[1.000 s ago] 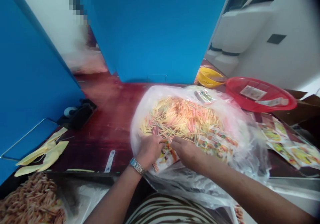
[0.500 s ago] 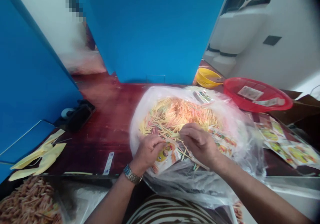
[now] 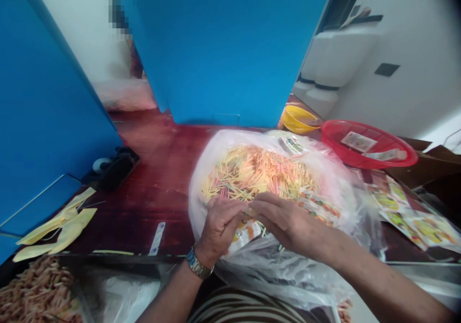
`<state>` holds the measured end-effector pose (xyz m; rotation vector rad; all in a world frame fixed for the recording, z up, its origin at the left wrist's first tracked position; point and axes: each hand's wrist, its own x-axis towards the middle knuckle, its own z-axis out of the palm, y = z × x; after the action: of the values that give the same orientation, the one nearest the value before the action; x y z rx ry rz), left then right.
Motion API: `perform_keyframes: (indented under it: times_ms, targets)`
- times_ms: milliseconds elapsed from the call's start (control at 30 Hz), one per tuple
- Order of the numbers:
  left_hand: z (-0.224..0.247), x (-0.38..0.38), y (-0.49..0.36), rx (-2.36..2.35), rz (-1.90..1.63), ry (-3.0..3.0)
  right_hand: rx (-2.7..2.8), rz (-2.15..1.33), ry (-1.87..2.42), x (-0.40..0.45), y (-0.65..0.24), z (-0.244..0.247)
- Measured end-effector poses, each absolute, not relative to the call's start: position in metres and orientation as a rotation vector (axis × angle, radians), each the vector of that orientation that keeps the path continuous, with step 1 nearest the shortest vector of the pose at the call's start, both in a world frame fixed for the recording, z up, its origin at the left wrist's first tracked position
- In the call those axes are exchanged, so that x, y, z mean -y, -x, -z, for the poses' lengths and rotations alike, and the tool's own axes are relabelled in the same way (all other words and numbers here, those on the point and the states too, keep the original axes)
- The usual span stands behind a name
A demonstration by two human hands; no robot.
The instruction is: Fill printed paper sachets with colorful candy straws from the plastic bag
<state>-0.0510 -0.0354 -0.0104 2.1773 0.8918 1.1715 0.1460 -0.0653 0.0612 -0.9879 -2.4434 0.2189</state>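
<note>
Fingers [image 3: 236, 207] close together over coloured sticks [image 3: 255, 171], near plastic bag's edge [image 3: 194, 203]

Left hand [image 3: 220, 229], right hand [image 3: 290, 222] close together, fingers curled inward.

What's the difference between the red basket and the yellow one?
The red plastic basket looks larger than the yellow plastic basket. The red one holds printed packets, while the yellow shows nothing inside. The yellow sits tilted, the red flatter. Both are round.

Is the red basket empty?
No: the red basket holds two printed packets, one lying flat inside, another near its rim.
</note>
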Motion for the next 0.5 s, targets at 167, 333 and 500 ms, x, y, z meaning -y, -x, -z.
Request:
perform_keyframes:
  times_ms: [167,333,500]
  targets:
    - [0.011,0.036,0.05,-0.76,-1.405,-2.019,2.208,0.185,1.218,0.089,-0.158,-0.075]
    - [0.001,0.051,0.029,-0.685,-1.381,-2.08,2.187,0.122,1.21,0.108,-0.148,-0.056]
    - [0.009,0.052,0.036,-0.825,-1.251,-2.212,2.125,0.153,1.465,0.119,-0.2,-0.009]
